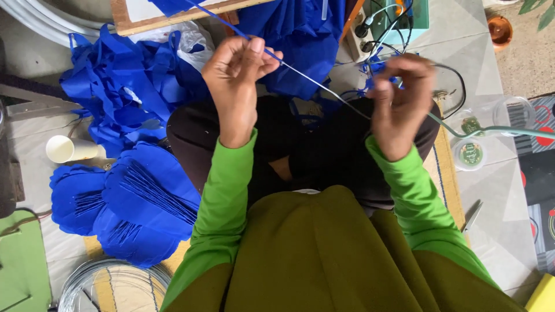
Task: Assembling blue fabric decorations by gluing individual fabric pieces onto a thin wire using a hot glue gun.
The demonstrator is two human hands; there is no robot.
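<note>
- Fingertips [254,49] of the left hand [234,75] pinched one thin wire [312,81], part wrapped in blue strip, which ran slanting across to the right hand [399,104].
- Right hand's fingers were curled shut around the wire's other end and a scrap of blue.
- Both hands were raised above the lap, forearms in two green sleeves [222,202] angled upward.
- Two stacks of blue cut petals [144,202] lay left of the knees, beside one white paper cup [69,149].
- Two small round lidded tubs [469,153] sat right, well apart from one wire coil [113,283].
</note>
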